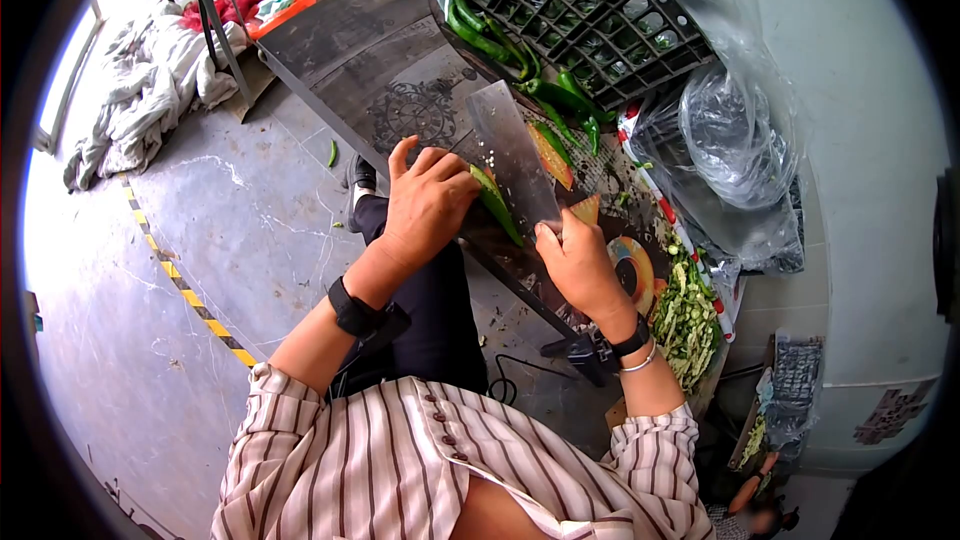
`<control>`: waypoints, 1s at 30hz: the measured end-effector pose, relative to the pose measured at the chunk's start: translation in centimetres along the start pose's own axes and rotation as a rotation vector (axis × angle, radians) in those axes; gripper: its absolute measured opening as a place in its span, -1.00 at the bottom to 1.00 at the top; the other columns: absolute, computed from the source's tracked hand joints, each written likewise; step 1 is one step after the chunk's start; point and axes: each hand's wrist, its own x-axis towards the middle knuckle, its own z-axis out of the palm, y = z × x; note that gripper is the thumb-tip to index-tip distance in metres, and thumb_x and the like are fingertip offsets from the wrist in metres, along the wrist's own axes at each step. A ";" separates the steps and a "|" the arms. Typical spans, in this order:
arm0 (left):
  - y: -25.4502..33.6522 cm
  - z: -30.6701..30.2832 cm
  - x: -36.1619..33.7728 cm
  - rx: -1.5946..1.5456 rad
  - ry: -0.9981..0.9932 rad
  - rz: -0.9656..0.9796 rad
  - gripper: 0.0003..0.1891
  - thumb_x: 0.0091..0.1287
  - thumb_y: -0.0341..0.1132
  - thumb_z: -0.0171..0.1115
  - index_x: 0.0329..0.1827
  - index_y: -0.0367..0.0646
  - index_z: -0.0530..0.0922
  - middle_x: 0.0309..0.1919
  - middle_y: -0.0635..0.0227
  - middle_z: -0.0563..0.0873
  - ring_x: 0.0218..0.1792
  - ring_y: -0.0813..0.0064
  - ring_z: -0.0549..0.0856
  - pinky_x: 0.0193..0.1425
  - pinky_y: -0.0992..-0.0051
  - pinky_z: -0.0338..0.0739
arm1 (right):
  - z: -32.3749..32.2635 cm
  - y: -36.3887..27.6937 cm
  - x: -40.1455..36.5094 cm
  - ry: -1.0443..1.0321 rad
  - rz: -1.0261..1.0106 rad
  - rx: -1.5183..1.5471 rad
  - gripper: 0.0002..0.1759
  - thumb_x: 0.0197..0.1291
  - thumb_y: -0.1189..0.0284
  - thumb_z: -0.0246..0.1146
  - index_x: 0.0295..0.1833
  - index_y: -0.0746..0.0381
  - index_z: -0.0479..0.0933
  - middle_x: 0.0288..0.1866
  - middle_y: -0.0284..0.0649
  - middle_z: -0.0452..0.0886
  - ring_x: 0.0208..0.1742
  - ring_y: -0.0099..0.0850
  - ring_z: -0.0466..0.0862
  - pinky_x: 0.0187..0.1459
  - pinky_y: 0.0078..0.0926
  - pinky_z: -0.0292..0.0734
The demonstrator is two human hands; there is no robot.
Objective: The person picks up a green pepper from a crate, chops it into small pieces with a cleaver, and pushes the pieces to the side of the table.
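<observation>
My right hand (pixel 580 268) grips the handle of a cleaver (pixel 512 155), its wide blade pointing away from me with pale seeds stuck to it. To the left of the blade lies a cut-open green pepper (pixel 493 205) showing its pale inside. The bent fingers of my left hand (pixel 428 198) hold the pepper's far end, though the fingertips are partly hidden. Whole green peppers (pixel 565 98) lie on the dark table (pixel 335 35) beyond the blade. Chopped green pepper (pixel 688 320) is heaped near my right wrist.
A black plastic crate (pixel 590 10) stands at the table's far side. Clear plastic bags (pixel 735 135) lie to its right. Cloth (pixel 150 80) is piled on the floor at the left, near yellow-black tape (pixel 185 290). Another person's arm (pixel 750 485) shows at bottom right.
</observation>
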 end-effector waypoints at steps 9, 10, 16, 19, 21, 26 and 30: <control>0.1 -0.1 0.1 -0.013 0.008 -0.004 -0.92 0.09 -0.33 0.42 -0.35 0.05 0.71 -0.24 0.60 0.69 0.02 0.51 0.60 0.46 0.05 0.11 | 0.5 0.0 0.1 0.036 -0.075 -0.011 -0.79 0.30 0.46 0.18 -0.29 0.43 0.44 -0.49 0.18 0.57 -0.38 0.14 0.62 -0.39 -0.08 0.49; 0.1 -0.1 0.1 -0.011 0.005 -0.004 -0.92 0.09 -0.33 0.42 -0.35 0.05 0.71 -0.25 0.60 0.69 0.02 0.52 0.60 0.46 0.05 0.11 | 0.6 0.0 0.2 0.020 -0.055 -0.012 -0.79 0.31 0.46 0.18 -0.28 0.42 0.45 -0.48 0.18 0.57 -0.38 0.15 0.62 -0.38 -0.07 0.49; 0.0 -0.2 0.0 -0.021 -0.001 -0.006 -0.92 0.08 -0.33 0.42 -0.36 0.06 0.72 -0.27 0.61 0.69 0.00 0.54 0.61 0.47 0.05 0.10 | 0.9 0.0 0.5 0.006 -0.047 -0.033 -0.79 0.31 0.45 0.17 -0.28 0.42 0.45 -0.48 0.19 0.57 -0.37 0.16 0.62 -0.38 -0.05 0.48; 0.0 -0.2 0.1 -0.022 -0.007 -0.008 -0.92 0.08 -0.34 0.41 -0.36 0.06 0.71 -0.28 0.62 0.69 -0.01 0.55 0.61 0.47 0.05 0.10 | 0.8 -0.5 0.9 0.000 -0.040 -0.018 -0.79 0.32 0.46 0.17 -0.28 0.43 0.45 -0.49 0.19 0.56 -0.37 0.17 0.61 -0.38 -0.03 0.48; 0.1 -0.1 0.1 -0.023 -0.011 -0.013 -0.92 0.08 -0.34 0.41 -0.36 0.06 0.71 -0.28 0.62 0.69 -0.01 0.55 0.62 0.47 0.05 0.10 | 1.0 -0.7 1.5 -0.008 -0.037 -0.015 -0.78 0.32 0.46 0.17 -0.29 0.43 0.44 -0.50 0.19 0.56 -0.38 0.17 0.61 -0.38 -0.03 0.47; -0.3 0.2 -0.2 -0.035 0.007 0.000 -0.90 0.06 -0.36 0.40 -0.36 0.06 0.70 -0.29 0.63 0.68 -0.02 0.55 0.62 0.48 0.04 0.09 | 1.7 -0.8 4.4 -0.020 -0.188 -0.082 -0.76 0.32 0.45 0.16 -0.33 0.43 0.43 -0.51 0.20 0.55 -0.38 0.19 0.60 -0.37 0.00 0.47; -0.3 0.2 -0.2 -0.048 0.006 -0.006 -0.90 0.07 -0.35 0.39 -0.35 0.07 0.70 -0.29 0.63 0.68 -0.02 0.55 0.62 0.48 0.04 0.09 | 2.3 -1.1 6.0 -0.004 -0.219 -0.062 -0.74 0.32 0.44 0.15 -0.34 0.43 0.44 -0.51 0.21 0.55 -0.39 0.19 0.60 -0.36 0.02 0.47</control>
